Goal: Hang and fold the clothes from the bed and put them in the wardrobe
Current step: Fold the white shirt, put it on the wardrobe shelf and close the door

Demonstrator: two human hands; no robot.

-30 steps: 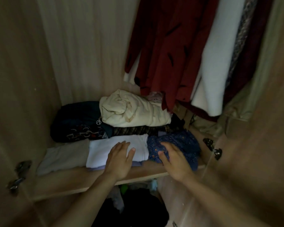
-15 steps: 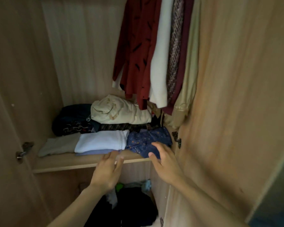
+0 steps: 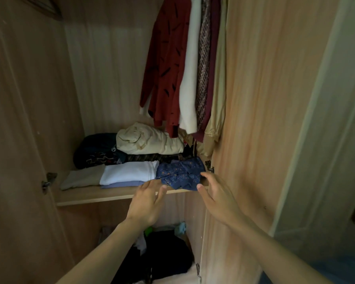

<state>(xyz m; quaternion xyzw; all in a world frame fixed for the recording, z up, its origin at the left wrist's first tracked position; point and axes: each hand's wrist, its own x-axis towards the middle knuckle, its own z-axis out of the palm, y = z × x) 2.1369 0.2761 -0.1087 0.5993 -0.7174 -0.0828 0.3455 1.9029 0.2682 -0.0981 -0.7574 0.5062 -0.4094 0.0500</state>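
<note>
1. the wardrobe is open, and both hands reach toward its shelf.
2. the left hand is flat and open, with its fingers straight and close together. it holds nothing. its fingertips are at the front edge of the shelf, just beside the low corner of the blue cloth.
3. the right hand is open too, with its thumb spread away from its fingers. it holds nothing. it is at the right end of the blue cloth, but i cannot tell if it touches it.
4. the blue cloth has small flowers on it. it lies folded at the right end of the shelf, and its front corner hangs a little over the edge.
5. just left of it is a folded white cloth on top of a light purple cloth.
6. left of those lies a folded grey cloth.
7. behind them is a pile of dark clothes with a cream bundle on top.
8. above the shelf hang a red shirt, a white top, a patterned top and a tan top, all pressed close together at the right side.
9. under the shelf is a heap of black clothes.
</note>
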